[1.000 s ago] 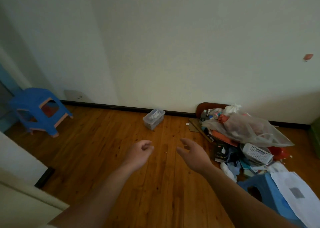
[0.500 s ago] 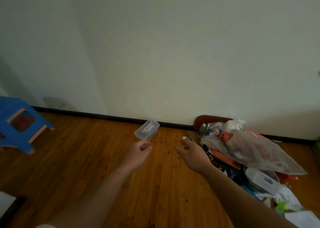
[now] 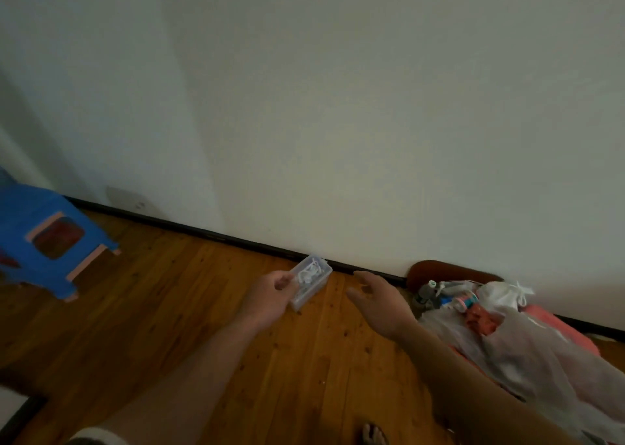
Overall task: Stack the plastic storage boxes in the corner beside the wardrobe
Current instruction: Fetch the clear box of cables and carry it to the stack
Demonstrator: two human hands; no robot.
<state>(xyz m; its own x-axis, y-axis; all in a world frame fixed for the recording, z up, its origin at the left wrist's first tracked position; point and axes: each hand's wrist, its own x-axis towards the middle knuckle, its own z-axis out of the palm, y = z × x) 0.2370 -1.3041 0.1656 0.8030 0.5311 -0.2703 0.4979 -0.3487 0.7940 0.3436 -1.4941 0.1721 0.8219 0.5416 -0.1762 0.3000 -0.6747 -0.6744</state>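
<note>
1. Clear plastic storage box (image 3: 313, 277) lies on the wooden floor (image 3: 169, 309), close against the dark skirting board (image 3: 203, 233) at the foot of the pale wall (image 3: 338, 106). Small white items show through its sides; they are too blurred to name.
2. Your left hand (image 3: 270, 297) reaches out at the box's near left corner and overlaps it in the view. Its fingers are loosely curled, thumb tip near the forefinger, with nothing visible between them. I cannot tell whether the hand touches the box.
3. Your right hand (image 3: 380, 304) is stretched forward just to the right of the box, apart from it. Its palm faces left, its fingers are relaxed and slightly spread, and it holds nothing.
4. To your right, a translucent plastic bag (image 3: 527, 353) lies over a heap of mixed clutter against the wall, with a brown rounded panel (image 3: 446, 270) standing behind it.
5. To your left, well apart from the box, a blue plastic stool (image 3: 37, 214) stands on the floor near the corner. A wall socket plate (image 3: 126, 199) sits low on the wall beside it.
</note>
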